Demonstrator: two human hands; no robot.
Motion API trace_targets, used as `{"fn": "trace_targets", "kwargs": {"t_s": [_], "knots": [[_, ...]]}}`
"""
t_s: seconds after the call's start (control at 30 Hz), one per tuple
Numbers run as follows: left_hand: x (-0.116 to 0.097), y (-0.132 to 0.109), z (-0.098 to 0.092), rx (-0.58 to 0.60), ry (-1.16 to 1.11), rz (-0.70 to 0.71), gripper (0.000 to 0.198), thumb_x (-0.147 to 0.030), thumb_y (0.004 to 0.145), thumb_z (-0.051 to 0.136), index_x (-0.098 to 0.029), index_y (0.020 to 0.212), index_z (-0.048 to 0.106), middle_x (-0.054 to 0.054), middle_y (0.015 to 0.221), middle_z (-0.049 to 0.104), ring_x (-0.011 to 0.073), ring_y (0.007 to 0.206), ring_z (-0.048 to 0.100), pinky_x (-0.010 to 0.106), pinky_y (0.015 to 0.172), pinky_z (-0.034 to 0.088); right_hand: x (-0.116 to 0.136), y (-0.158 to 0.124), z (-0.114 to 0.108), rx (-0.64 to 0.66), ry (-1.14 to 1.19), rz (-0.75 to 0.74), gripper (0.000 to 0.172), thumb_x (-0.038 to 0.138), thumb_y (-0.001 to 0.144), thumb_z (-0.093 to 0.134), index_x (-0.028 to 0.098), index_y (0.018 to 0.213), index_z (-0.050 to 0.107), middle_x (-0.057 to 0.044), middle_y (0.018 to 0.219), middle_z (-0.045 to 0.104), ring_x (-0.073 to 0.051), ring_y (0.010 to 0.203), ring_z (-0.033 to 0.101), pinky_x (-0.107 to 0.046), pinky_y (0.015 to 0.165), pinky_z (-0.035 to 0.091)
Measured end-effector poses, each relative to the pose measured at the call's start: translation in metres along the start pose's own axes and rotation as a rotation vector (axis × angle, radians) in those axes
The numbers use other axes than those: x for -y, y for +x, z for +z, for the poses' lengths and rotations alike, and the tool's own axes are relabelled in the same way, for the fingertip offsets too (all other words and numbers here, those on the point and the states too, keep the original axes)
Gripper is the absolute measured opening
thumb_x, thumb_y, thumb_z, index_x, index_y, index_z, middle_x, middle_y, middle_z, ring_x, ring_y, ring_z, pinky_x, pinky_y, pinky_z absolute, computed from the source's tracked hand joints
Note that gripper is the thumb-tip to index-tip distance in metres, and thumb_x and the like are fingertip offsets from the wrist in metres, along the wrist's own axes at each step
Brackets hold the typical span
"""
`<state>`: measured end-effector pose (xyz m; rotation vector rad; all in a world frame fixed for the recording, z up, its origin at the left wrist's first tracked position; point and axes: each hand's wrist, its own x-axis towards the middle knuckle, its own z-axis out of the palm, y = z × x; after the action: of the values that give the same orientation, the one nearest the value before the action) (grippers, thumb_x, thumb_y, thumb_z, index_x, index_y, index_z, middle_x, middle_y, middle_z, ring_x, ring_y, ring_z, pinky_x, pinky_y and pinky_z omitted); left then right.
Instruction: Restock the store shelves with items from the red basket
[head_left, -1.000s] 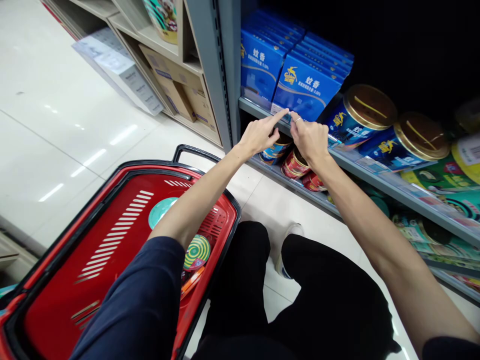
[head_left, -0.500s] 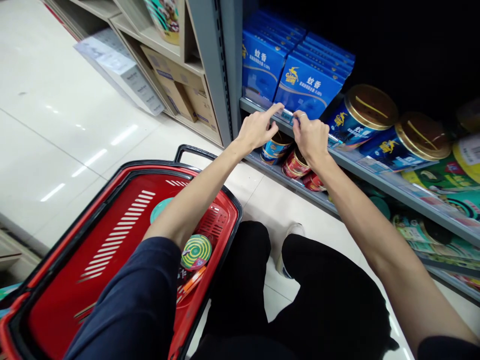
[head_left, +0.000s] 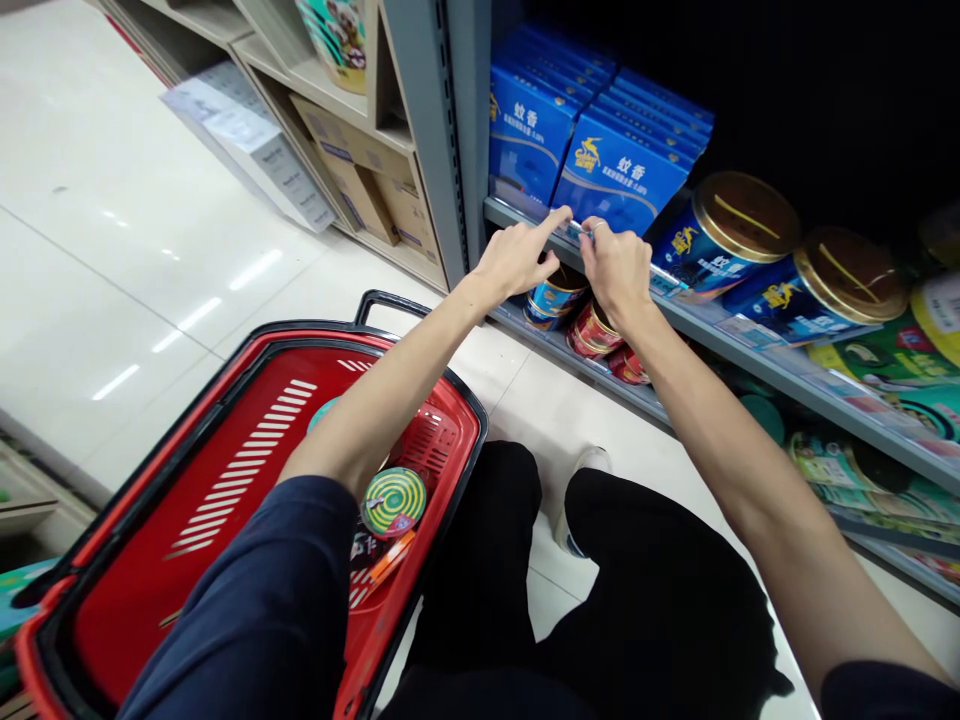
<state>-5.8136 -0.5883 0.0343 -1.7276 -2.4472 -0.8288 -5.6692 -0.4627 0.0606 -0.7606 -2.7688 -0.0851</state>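
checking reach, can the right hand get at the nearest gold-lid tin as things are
Probably yes: the right hand is at the shelf edge, and the tin lies on its side just beside it at the shelf front, with nothing in between.

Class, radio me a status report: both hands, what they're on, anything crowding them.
Left hand: index fingertip on price label. Right hand: fingers pinching same label at shelf edge. Blue boxes just above, tins below.
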Motion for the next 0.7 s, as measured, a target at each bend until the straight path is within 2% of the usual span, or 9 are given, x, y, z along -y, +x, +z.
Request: {"fn": "trace_targets", "kwargs": {"t_s": [0.1,0.27,0.43,0.6,0.7], "knots": [[0.001,0.0,-0.006,0.015,0.013,-0.012,0.068,-0.027,0.098,0.057,-0.025,0.165,0.048,0.012,0.114,0.082,0.0313,0.103,0.072,0.046,0.1,0.054,-0.006,-0.003,0.002,-0.024,0.009,0.003,0.049,0.039,0.117,0.032,0.017,0.149,0.062,-0.016,0.105,0.077,-0.028,0.099,0.068,-0.038,0.087,0.045],[0.004,-0.001,-0.009,-0.034,0.015,-0.045,0.063,-0.027,0.099,0.054,-0.025,0.162,0.051,0.012,0.115,0.081,0.031,0.106,0.071,0.046,0.101,0.053,-0.009,-0.006,0.004,-0.05,0.016,0.028,0.049,0.038,0.115,0.034,0.02,0.147,0.066,-0.016,0.108,0.079,-0.03,0.096,0.071,-0.039,0.084,0.047],[0.006,-0.001,-0.008,-0.019,0.01,-0.089,0.055,-0.034,0.107,0.048,-0.028,0.162,0.051,0.012,0.117,0.08,0.0309,0.105,0.072,0.046,0.101,0.051,-0.008,-0.011,-0.001,-0.052,0.054,0.032,0.048,0.038,0.115,0.037,0.022,0.15,0.064,-0.015,0.107,0.08,-0.029,0.096,0.073,-0.039,0.087,0.049],[0.018,0.009,0.002,-0.182,-0.055,-0.163,0.043,-0.048,0.113,0.043,-0.03,0.145,0.065,0.01,0.099,0.077,0.029,0.099,0.073,0.044,0.096,0.053,-0.004,-0.012,-0.011,-0.038,0.09,0.069,0.052,0.043,0.116,0.03,0.019,0.144,0.066,-0.015,0.103,0.077,-0.029,0.096,0.071,-0.039,0.087,0.049],[0.022,0.017,0.007,-0.216,-0.08,-0.157,0.046,-0.056,0.112,0.044,-0.031,0.141,0.068,0.007,0.089,0.072,0.0273,0.095,0.073,0.043,0.095,0.054,-0.005,-0.009,-0.01,-0.024,0.082,0.091,0.055,0.046,0.116,0.027,0.018,0.142,0.067,-0.018,0.105,0.075,-0.03,0.097,0.07,-0.04,0.086,0.049]]}}
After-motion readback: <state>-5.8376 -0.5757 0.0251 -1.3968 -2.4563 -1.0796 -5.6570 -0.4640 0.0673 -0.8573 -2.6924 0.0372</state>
